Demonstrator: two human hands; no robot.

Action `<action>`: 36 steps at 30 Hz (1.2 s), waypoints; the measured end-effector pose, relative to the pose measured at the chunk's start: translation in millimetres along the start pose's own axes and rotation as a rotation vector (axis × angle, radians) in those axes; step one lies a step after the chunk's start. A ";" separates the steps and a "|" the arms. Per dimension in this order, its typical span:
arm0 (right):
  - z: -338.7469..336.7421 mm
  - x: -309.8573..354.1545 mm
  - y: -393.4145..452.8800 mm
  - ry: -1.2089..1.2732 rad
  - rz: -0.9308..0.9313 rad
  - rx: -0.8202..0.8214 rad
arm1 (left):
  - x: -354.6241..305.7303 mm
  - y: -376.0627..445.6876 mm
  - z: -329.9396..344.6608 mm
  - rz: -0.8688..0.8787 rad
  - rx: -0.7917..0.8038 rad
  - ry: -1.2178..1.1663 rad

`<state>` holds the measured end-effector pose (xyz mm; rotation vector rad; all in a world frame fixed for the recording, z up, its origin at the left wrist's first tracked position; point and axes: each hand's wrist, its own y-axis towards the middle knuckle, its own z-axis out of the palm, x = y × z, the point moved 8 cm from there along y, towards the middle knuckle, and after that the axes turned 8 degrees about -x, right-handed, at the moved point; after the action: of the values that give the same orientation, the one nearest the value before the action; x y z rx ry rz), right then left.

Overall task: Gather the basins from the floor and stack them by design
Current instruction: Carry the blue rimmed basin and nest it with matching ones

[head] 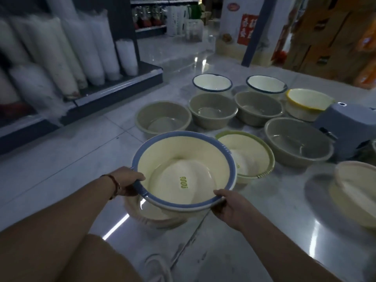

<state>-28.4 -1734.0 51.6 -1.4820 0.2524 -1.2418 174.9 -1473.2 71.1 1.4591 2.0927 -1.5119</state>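
Blue-rimmed cream basin (184,171) at lower centre of frame, held above floor by both hands. Left hand (128,181) clasps rim at its left edge, thumb over rim; cord bracelet (114,185) on wrist. Right hand (227,206) grips rim at lower right, fingers curled over edge. Green logo on basin's inner base. Directly beneath, partly hidden: pink-rimmed basin (150,217) on pale tiled floor (61,169); whether the two touch cannot be told. Just right of held basin: green-rimmed basin (248,153). Frame centre & centre right: four plain grey-beige basins (162,117), close together. Behind them, upper centre: two white basins w/ dark rims (212,83), side by side. To their right: yellow-rimmed basin (307,103), beside grey plastic stool (350,123). Right edge: another pink-rimmed basin (356,190), blurred. Upper left: shelf unit (114,86) w/ wrapped stacks of white cups. Upper right: cardboard boxes (325,37).
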 end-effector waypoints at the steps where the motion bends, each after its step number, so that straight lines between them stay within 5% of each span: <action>1: 13.5 -3.7 5.0 -0.031 -0.023 0.014 | 9.2 5.7 -11.0 -0.014 -0.025 -0.031; 11: 50.2 -28.6 67.6 -0.319 -0.191 -0.004 | 57.3 36.2 -25.2 -0.173 0.101 -0.204; 17: 42.2 -22.7 95.0 -0.555 -0.309 -0.158 | 60.9 50.1 -10.8 -0.152 0.118 0.268; 27: 43.7 -36.8 97.3 -1.135 -0.445 -0.053 | 37.9 48.7 28.0 0.177 0.193 1.025; 36: 8.1 -14.5 83.1 -1.348 -0.372 -0.066 | -12.7 29.2 65.6 0.498 0.098 1.189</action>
<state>9.8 -1747.5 -22.8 -2.1476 -0.9111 -0.2698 179.5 -1533.2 29.9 3.0952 1.7433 -0.5366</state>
